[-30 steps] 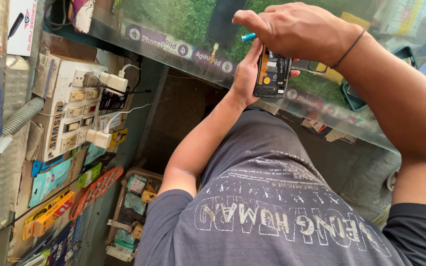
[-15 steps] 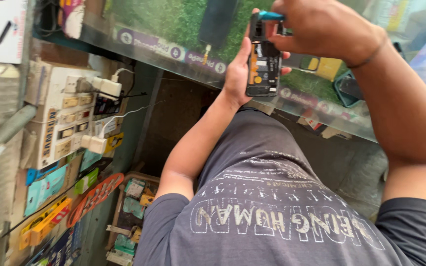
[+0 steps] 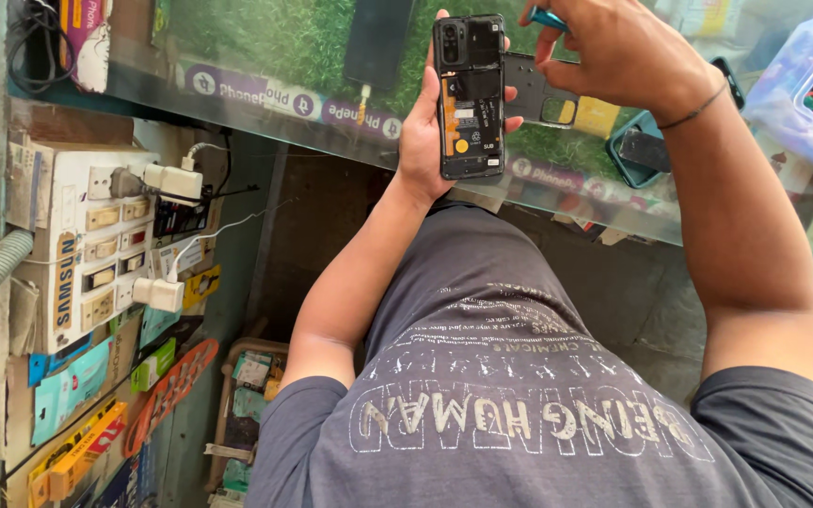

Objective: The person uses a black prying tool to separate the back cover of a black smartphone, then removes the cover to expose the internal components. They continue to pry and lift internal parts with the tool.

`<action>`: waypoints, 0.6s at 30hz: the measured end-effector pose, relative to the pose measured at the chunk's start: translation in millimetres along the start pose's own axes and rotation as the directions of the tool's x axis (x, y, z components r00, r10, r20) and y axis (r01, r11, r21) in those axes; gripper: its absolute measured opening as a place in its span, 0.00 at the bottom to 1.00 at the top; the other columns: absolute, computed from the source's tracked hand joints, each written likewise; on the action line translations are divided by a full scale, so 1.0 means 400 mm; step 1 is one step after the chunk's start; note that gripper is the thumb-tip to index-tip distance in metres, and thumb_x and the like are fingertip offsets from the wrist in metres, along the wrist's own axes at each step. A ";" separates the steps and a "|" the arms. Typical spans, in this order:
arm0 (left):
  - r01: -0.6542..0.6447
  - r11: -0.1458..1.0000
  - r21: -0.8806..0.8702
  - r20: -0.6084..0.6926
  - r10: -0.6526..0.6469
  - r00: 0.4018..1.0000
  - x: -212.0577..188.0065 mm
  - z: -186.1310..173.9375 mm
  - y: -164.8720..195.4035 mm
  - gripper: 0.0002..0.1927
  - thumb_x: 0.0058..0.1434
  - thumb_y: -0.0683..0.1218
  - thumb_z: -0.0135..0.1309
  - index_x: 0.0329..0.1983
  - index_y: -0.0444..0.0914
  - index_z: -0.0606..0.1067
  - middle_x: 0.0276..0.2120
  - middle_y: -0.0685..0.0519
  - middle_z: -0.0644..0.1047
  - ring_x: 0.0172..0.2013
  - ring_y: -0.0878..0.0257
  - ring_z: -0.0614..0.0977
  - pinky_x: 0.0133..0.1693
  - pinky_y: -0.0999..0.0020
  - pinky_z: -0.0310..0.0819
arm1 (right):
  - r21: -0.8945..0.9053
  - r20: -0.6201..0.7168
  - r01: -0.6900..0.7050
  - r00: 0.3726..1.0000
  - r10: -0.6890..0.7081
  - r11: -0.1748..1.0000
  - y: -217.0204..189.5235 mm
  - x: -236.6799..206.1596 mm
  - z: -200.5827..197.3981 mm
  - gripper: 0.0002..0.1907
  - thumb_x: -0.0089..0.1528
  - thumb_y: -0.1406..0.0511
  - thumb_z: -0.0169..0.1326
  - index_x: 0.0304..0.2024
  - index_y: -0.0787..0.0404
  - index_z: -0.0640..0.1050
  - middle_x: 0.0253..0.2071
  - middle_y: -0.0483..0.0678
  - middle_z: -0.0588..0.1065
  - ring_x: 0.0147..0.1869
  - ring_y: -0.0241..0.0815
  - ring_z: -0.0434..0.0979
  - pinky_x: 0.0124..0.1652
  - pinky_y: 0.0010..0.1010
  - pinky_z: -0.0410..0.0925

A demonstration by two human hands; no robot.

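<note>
My left hand (image 3: 422, 127) holds a black phone (image 3: 469, 94) upright above the glass counter. Its back cover is off, so the dark inner boards and an orange strip show. My right hand (image 3: 618, 56) is just right of the phone's top, fingers closed on a small blue tool (image 3: 548, 17) whose tip sticks out toward the phone. A dark flat part (image 3: 536, 89) shows between the phone and my right hand; I cannot tell whether it is held or lying on the counter.
The glass counter (image 3: 265, 85) covers a green grass-like mat. On it lie a dark phone (image 3: 378, 42), a teal phone case (image 3: 646, 150) and a clear plastic box (image 3: 802, 94). A white socket board (image 3: 96, 245) with plugged chargers hangs at the left.
My right hand, which covered the top of the phone with the tool, has moved off to the right. The phone's open back now faces me fully.
</note>
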State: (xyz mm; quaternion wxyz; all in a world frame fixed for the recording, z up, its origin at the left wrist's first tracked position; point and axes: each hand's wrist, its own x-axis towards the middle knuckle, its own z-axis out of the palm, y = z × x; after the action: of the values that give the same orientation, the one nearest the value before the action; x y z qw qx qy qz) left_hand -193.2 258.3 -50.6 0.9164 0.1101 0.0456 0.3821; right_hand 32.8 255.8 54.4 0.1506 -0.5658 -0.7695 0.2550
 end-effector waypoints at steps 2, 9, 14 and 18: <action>-0.009 1.000 -0.005 0.029 0.009 1.000 0.000 -0.003 -0.001 0.27 0.81 0.60 0.27 0.82 0.63 0.43 0.72 0.45 0.65 0.59 0.49 0.79 0.55 0.47 0.80 | 0.038 -0.094 0.088 0.992 -0.084 0.995 -0.007 -0.008 -0.005 0.14 0.67 0.72 0.57 0.55 0.67 0.75 0.42 0.55 0.78 0.45 0.51 0.80 0.43 0.39 0.71; -0.012 1.000 -0.015 0.067 0.013 0.998 0.005 -0.006 -0.001 0.27 0.81 0.62 0.27 0.81 0.65 0.42 0.72 0.43 0.65 0.58 0.51 0.78 0.56 0.48 0.80 | 0.078 -0.497 0.255 0.848 -0.184 0.964 -0.064 -0.032 0.029 0.12 0.69 0.78 0.65 0.53 0.64 0.80 0.42 0.53 0.79 0.44 0.43 0.81 0.42 0.33 0.72; -0.026 1.000 0.001 -0.012 0.026 1.000 -0.003 -0.006 -0.006 0.28 0.81 0.61 0.27 0.82 0.62 0.42 0.65 0.44 0.69 0.58 0.48 0.78 0.59 0.44 0.80 | 0.277 -0.685 0.354 0.724 -0.074 0.893 -0.089 -0.021 0.132 0.20 0.69 0.81 0.67 0.57 0.67 0.73 0.46 0.54 0.77 0.49 0.44 0.83 0.45 0.30 0.77; -0.022 1.000 0.001 0.005 0.022 1.000 -0.003 -0.005 -0.004 0.28 0.82 0.61 0.28 0.82 0.61 0.42 0.63 0.43 0.71 0.59 0.48 0.78 0.60 0.44 0.79 | 0.444 -0.721 0.432 0.692 0.028 0.785 -0.075 -0.014 0.202 0.22 0.75 0.80 0.64 0.62 0.66 0.65 0.47 0.53 0.76 0.53 0.45 0.85 0.52 0.30 0.81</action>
State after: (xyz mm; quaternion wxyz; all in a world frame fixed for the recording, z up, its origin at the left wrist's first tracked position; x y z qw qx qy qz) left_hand -193.5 256.6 -52.8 0.9121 0.1120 0.0424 0.3920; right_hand -31.5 225.5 4.9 0.6221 -0.4505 -0.5987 0.2273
